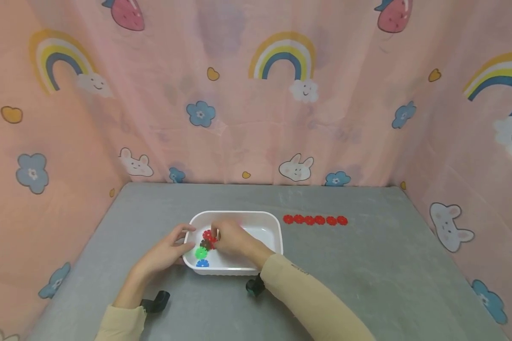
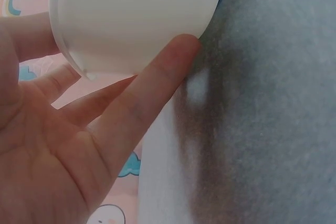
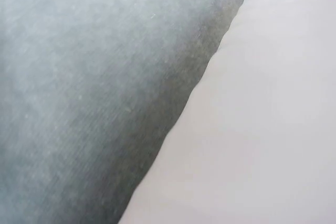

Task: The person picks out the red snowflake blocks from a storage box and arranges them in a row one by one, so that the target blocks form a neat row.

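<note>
A white plastic tray (image 1: 256,272) sits on the grey table in front of the person. At its left end the left hand (image 1: 164,251) holds the rim; in the left wrist view, one long finger (image 2: 152,85) lies along the outer wall and others reach over the edge. Inside the tray, the right hand (image 1: 234,239) has its fingers curled down at the red flower-shaped discs (image 1: 207,234), pinching at one that its fingertips partly hide. Near them lie a brown disc (image 1: 205,244), a green disc (image 1: 201,253) and a blue disc (image 1: 202,263).
Several red flower-shaped discs (image 1: 309,220) form a row on the grey table (image 1: 367,265), right of the tray. A pink patterned curtain (image 1: 247,118) surrounds the table at the back and both sides. The right wrist view shows mostly the tray's outer wall (image 3: 252,108).
</note>
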`<state>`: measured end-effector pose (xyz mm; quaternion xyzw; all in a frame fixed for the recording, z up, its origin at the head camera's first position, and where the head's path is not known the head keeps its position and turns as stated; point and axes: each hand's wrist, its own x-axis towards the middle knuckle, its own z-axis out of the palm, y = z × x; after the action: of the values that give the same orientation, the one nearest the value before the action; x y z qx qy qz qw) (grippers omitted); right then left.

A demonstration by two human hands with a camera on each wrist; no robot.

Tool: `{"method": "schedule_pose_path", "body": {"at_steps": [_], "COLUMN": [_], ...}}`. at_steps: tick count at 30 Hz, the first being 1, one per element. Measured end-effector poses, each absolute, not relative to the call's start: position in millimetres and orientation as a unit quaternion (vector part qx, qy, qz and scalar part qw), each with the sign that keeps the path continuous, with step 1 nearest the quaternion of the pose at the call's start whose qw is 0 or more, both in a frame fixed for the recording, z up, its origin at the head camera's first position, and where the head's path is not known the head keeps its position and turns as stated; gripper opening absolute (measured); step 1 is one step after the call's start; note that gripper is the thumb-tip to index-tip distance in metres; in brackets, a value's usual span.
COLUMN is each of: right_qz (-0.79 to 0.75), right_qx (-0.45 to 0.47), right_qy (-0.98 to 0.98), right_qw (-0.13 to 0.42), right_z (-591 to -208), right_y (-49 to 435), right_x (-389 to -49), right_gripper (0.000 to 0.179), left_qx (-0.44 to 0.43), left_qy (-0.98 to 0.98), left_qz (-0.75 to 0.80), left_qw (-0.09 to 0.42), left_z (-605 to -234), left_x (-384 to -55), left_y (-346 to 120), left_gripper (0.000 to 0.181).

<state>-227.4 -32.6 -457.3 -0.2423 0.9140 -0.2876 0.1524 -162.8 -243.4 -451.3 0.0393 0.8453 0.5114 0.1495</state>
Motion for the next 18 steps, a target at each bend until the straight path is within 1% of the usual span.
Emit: {"method": "schedule_pose_path", "body": {"at_steps": [9,18], "right_qz": [-0.309,-0.336], "right_qx": [-0.255,-0.239], "right_qy": [0.904,0.893], "right_qw": [0.152,0.18], "right_z": [-453,-439], "right_y": [-19,1], "right_x": [-229,-225], "right_gripper": [0.018,0.019], "left_qx": [0.033,0.032], "left_qy": [0.85,0.855], "left_qz": [0.505,0.497], "left_qw": [0.149,0.147], "left_z": [-451,-451], "left_x": [-164,-162], "left_y": [-244,-243], "left_gripper": [0.046,0.047]}}
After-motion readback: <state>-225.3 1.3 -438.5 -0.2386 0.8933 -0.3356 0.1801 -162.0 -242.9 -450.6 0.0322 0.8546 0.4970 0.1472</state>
